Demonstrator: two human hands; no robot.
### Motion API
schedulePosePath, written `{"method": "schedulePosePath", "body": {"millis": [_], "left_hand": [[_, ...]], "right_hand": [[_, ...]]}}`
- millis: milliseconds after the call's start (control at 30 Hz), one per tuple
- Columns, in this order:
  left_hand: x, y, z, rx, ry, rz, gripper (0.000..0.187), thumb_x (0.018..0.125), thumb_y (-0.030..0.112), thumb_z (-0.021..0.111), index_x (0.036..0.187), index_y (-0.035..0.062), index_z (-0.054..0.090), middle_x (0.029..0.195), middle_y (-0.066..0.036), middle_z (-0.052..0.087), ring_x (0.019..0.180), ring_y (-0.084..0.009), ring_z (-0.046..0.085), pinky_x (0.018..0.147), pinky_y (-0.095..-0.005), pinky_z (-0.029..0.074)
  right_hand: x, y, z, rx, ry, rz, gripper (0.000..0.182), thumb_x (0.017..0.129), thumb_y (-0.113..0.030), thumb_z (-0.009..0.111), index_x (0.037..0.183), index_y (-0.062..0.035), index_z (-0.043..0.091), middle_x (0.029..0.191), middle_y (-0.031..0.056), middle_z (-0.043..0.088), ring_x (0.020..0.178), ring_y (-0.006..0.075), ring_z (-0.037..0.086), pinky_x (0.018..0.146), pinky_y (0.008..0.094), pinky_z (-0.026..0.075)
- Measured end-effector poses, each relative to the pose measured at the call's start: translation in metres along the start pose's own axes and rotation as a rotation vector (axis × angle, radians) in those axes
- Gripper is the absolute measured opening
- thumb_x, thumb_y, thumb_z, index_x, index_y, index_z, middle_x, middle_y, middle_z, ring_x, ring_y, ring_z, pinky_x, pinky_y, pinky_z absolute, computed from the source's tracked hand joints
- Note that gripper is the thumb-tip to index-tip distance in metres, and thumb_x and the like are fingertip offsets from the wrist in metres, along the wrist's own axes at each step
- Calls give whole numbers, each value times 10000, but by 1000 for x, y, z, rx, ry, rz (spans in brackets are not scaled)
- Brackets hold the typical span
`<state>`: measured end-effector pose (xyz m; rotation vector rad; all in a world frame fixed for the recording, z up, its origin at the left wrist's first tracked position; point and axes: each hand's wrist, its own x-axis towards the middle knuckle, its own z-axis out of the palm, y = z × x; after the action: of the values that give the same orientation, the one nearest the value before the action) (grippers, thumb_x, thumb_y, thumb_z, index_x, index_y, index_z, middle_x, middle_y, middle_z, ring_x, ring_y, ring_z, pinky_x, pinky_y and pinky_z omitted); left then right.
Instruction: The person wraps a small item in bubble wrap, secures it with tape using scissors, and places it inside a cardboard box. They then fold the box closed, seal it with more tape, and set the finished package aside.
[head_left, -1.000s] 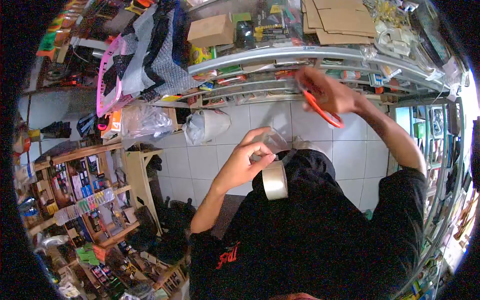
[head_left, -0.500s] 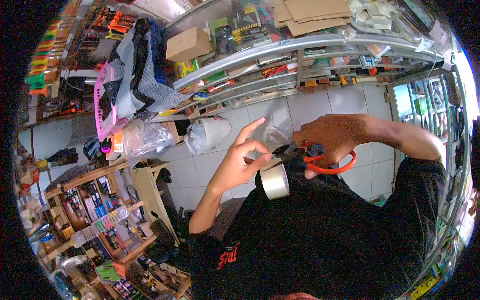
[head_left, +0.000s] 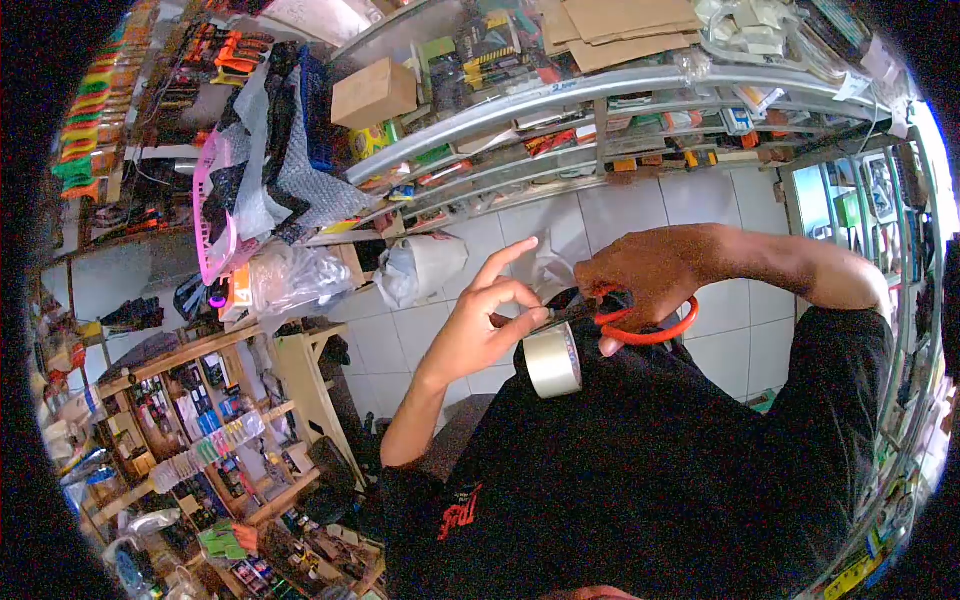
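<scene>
My left hand (head_left: 482,332) pinches the end of the tape between thumb and forefinger, with another finger stretched out. The tape roll (head_left: 552,362), pale and wide, hangs just below those fingertips, in front of the black shirt. In my right hand (head_left: 655,280) are scissors with orange-red handles (head_left: 655,333); one handle loop sticks out below the hand. The dark blades point left toward the left fingertips, just above the roll. Whether the blades touch the tape is too small to tell.
A glass display counter (head_left: 480,120) runs across the top, with a cardboard box (head_left: 374,94) on it. A white bag (head_left: 420,268) stands on the tiled floor (head_left: 720,345). Pink and bubble-wrapped goods (head_left: 310,190) are at upper left, wooden shelves (head_left: 195,350) at lower left.
My right hand and the scissors have moved slightly left, closer to the left fingertips. My left hand still pinches near the roll, nearly unmoved.
</scene>
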<state>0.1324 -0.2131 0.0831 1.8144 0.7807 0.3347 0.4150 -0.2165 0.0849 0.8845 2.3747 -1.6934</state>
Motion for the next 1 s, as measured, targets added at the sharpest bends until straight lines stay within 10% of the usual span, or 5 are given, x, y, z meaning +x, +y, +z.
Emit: {"method": "schedulePosePath", "body": {"millis": [567, 1000], "left_hand": [[-2, 16, -1, -47, 12, -141, 58, 894, 43, 708, 866, 0, 682, 1511, -165, 470, 1171, -170, 615, 794, -260, 556], [-3, -9, 25, -25, 216, -109, 53, 930, 37, 674, 967, 11, 648, 1165, -96, 651, 757, -83, 602, 635, -243, 496]], "right_hand": [[-5, -8, -7, -31, -61, 39, 688, 818, -662, 722, 1087, -57, 535, 906, 162, 650, 836, 384, 651, 715, 482, 486], [-46, 3, -43, -203, 95, 260, 799, 742, -734, 728, 1139, -59, 571, 994, 180, 699, 944, 388, 691, 764, 473, 538]]}}
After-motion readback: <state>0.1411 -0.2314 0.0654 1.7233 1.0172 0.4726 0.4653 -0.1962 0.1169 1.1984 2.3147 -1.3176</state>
